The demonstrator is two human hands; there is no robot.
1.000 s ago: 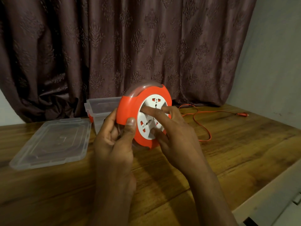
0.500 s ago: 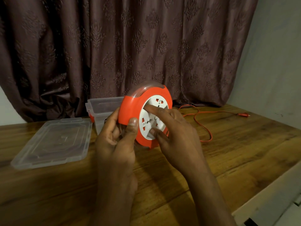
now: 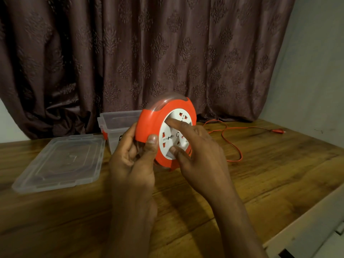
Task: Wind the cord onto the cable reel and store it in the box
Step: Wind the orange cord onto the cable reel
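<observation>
An orange cable reel [image 3: 149,123] with a white socket face stands on edge above the wooden table [image 3: 279,174]. My left hand [image 3: 134,161] grips its orange rim, thumb on the front edge. My right hand [image 3: 201,155] presses the white socket disc with index finger and thumb. A thin orange cord [image 3: 230,144] trails from behind the reel across the table to its plug [image 3: 278,130] at the far right. A clear plastic box [image 3: 119,123] stands open behind the reel.
The box's clear lid [image 3: 61,161] lies flat on the table to the left. A dark patterned curtain [image 3: 149,53] hangs behind the table. A pale wall stands at the right, and the table's light edge runs along the lower right.
My right fingers have shifted round on the white socket disc, which has turned slightly. The reel and my left hand stay almost where they were.
</observation>
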